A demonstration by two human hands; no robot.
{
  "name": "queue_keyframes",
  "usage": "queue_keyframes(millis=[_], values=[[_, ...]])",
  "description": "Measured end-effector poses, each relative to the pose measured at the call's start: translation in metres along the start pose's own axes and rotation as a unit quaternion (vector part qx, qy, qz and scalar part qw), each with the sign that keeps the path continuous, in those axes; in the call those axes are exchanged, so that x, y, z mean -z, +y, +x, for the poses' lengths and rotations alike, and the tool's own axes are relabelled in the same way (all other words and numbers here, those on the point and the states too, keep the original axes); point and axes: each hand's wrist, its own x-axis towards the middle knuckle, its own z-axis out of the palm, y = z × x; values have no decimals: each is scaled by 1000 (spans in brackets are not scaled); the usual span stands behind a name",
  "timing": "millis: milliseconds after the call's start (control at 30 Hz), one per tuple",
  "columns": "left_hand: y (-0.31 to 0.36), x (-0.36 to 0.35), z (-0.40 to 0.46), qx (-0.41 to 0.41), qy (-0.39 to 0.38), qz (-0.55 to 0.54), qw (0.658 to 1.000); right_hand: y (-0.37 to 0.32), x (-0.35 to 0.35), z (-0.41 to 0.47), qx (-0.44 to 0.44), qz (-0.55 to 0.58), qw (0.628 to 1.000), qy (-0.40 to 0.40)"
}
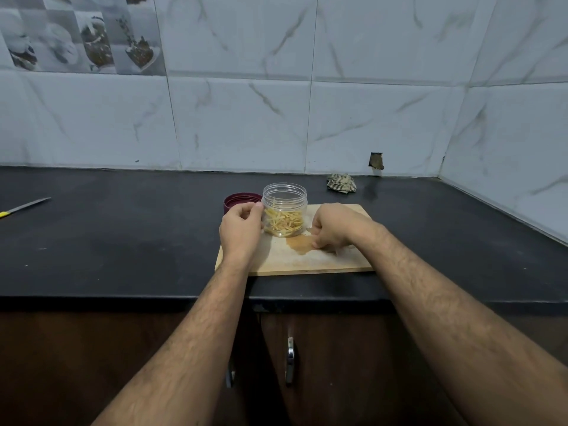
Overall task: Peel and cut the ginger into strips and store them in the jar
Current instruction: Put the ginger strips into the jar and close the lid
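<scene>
A long black counter (123, 241) ran along a white tiled wall (338, 118). Brown cupboard doors (338, 364) sat under it. A wooden cutting board (307, 262) lay flat on the counter, near the front edge.

The left hand (241, 230) was on the left part of the board. Its fingers curled around the side of a clear jar (285, 207) and held it. The jar stood upright at the back of the board, with no lid on. Yellow ginger strips (284, 222) lay in the bottom of the jar.

The right hand (333, 226) was just to the right of the jar, low over the board. Its fingers were bent down and bunched together near a small pile of brown bits (299, 242). I could not tell if the fingers held anything.

A dark red lid (241, 200) sat on the counter, right behind the left hand and beside the jar. A crumpled cloth (341, 182) lay near the wall, well behind the board. A knife (24, 207) with a yellow handle lay far off to the left.
</scene>
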Motion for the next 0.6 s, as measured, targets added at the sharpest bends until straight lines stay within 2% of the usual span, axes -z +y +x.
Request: queue_keyframes(millis=[100,233,600], values=[[0,0,0,-2,2,2,1000,8,0,-3,6,-26,1000,3],[-1,-1,1,-3,0,1,1000,28,10,-7,-16,13,998,55],[-1,-1,0,-5,2,10,1000,37,7,-16,-45,-9,999,6]])
